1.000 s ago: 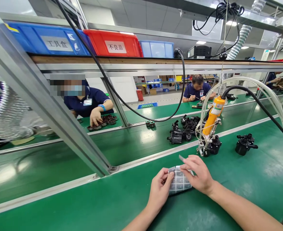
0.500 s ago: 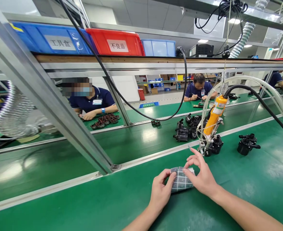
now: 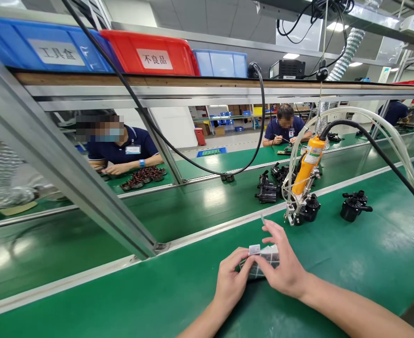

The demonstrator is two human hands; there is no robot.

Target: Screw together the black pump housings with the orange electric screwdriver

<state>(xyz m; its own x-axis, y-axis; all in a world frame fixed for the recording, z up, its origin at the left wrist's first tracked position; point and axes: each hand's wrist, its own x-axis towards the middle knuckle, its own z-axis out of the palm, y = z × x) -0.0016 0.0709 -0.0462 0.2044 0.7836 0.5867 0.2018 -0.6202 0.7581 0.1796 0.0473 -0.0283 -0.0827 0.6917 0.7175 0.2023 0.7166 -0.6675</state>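
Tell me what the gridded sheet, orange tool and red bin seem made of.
Gridded sheet: paper or thin film, perhaps satin; a thin white piece stands up at its edge.
Orange tool: probably semi-gloss plastic body, with smooth, evenly coloured surface; silvery lower fittings look like bare metal.
Red bin: likely moulded plastic, given its solid colour, soft sheen and lipped rim.

Sheet (image 3: 271,257) before parts (image 3: 352,210), bins (image 3: 182,56) on shelf (image 3: 157,93)
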